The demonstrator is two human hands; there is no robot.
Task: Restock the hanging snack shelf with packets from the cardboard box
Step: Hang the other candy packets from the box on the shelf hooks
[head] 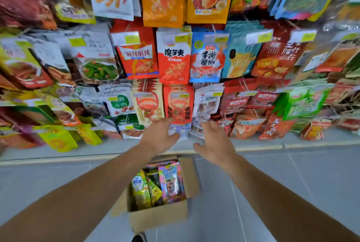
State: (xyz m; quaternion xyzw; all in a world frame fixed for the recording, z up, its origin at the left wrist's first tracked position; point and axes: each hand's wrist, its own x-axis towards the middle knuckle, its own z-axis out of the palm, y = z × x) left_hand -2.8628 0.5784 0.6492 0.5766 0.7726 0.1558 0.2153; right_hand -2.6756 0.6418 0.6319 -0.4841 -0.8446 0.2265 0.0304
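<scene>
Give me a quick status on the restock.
Left hand and right hand open, reaching the bottom-row packets. Cardboard box on floor, still holding packets. Nothing in the way.

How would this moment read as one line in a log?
left hand: open, touching white packet | right hand: open, empty | cardboard box: on floor, holds packets

pale grey tiled floor (pixel 292 183), thin grout lines, yellow-edged shelf base ledge (pixel 272 147), bright even light

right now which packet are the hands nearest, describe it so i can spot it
On the snack wall, find the lowest row, straight above the cardboard box. Both hands reach for the white-and-blue packet under the red lantern packet; its neighbours are red, orange or green.
</scene>
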